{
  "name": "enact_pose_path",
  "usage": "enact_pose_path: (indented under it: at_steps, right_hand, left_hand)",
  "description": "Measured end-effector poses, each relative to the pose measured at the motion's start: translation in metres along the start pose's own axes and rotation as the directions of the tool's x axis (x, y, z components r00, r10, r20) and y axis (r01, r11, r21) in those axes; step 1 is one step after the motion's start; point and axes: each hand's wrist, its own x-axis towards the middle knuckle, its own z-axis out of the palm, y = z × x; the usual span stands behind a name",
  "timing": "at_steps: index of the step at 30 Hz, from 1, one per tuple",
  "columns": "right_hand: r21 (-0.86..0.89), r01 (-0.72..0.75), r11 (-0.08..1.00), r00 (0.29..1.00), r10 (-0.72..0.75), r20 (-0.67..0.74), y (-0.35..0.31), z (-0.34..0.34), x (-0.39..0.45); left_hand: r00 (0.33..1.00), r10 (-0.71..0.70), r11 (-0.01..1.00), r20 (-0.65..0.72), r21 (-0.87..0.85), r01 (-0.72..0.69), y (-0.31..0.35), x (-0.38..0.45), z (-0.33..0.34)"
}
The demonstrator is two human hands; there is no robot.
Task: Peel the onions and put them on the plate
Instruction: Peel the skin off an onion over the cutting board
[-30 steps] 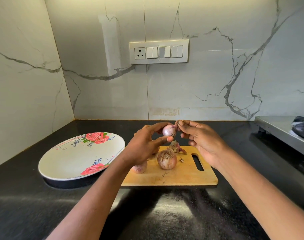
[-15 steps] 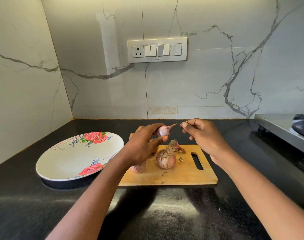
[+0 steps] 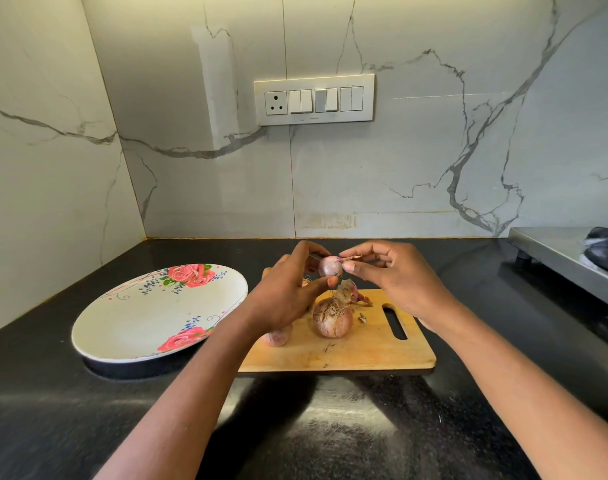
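Observation:
My left hand [image 3: 288, 292] grips a small pink onion [image 3: 329, 266] between thumb and fingers, held above the wooden cutting board [image 3: 364, 348]. My right hand [image 3: 396, 275] pinches a strip of dry skin [image 3: 351, 258] at the onion's top right. A larger unpeeled onion [image 3: 332, 318] with roots up sits on the board, with loose peels [image 3: 356, 296] just behind it. Another onion [image 3: 276, 337] lies at the board's left edge, partly hidden under my left wrist. The white floral plate [image 3: 139, 323] lies left of the board with nothing on it.
The black counter [image 3: 330, 427] runs to marble walls at the back and left. A steel stove [image 3: 565, 258] stands at the right edge. A switch panel [image 3: 314, 98] is on the back wall.
My right hand, which had pulled away to the right, has come back to the onion and pinches skin at its top. The left hand still holds the onion, slightly turned.

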Motion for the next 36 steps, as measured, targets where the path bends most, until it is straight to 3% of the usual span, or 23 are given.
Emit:
enact_pose_path:
  at_steps: [9,12,19,26,36]
  right_hand:
    - [-0.014,0.040,0.999,0.988,-0.042,-0.147,0.004,0.003,0.004]
    - [0.024,0.028,0.999,0.987,-0.024,-0.160,0.002,0.004,0.005]
    - [0.297,-0.161,0.941,0.982,0.183,-0.049,-0.008,0.006,0.003]
    - [0.345,-0.315,0.884,0.948,0.310,0.069,-0.013,0.001,-0.002]
    - [0.230,-0.150,0.962,0.979,0.176,-0.097,-0.010,0.009,-0.003]
  left_hand:
    - [0.992,0.014,1.000,-0.123,-0.011,-0.016,0.008,-0.001,0.004]
    - [0.994,0.035,0.999,-0.103,-0.021,-0.037,0.007,-0.001,-0.001]
    - [0.996,0.086,0.993,-0.031,-0.081,-0.088,0.002,-0.001,-0.010]
    - [0.995,0.095,0.988,-0.012,-0.125,-0.096,0.002,-0.002,-0.010]
    - [0.995,0.090,0.994,-0.039,-0.055,-0.092,-0.005,0.000,-0.005]
